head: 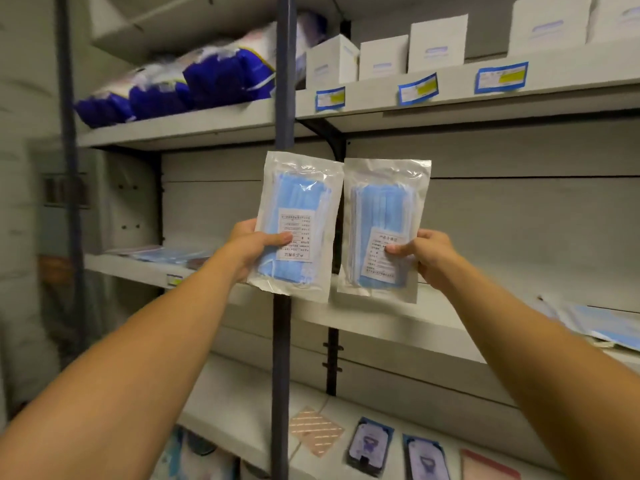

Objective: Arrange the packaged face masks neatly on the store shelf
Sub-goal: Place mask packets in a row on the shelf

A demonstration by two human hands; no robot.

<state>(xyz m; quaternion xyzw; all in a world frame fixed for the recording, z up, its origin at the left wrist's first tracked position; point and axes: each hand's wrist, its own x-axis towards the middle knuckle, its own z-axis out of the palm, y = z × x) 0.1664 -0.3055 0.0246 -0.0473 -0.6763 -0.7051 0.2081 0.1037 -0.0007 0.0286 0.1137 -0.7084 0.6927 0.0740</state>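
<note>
I hold two clear packets of blue face masks upright, side by side, in front of the middle shelf (398, 317). My left hand (254, 247) grips the left packet (298, 216) at its lower left edge, thumb on the white label. My right hand (427, 256) grips the right packet (382, 220) at its lower right edge, thumb on its label. The left label reads upside down. More flat mask packets lie on the middle shelf at the far right (599, 327) and at the left (162, 254).
A dark vertical post (282, 358) runs between the two shelf bays. White boxes (382, 57) and blue price tags (417, 88) are on the upper right shelf, blue-and-white bags (194, 84) on the upper left. Small packaged items (370, 445) lie on the bottom shelf.
</note>
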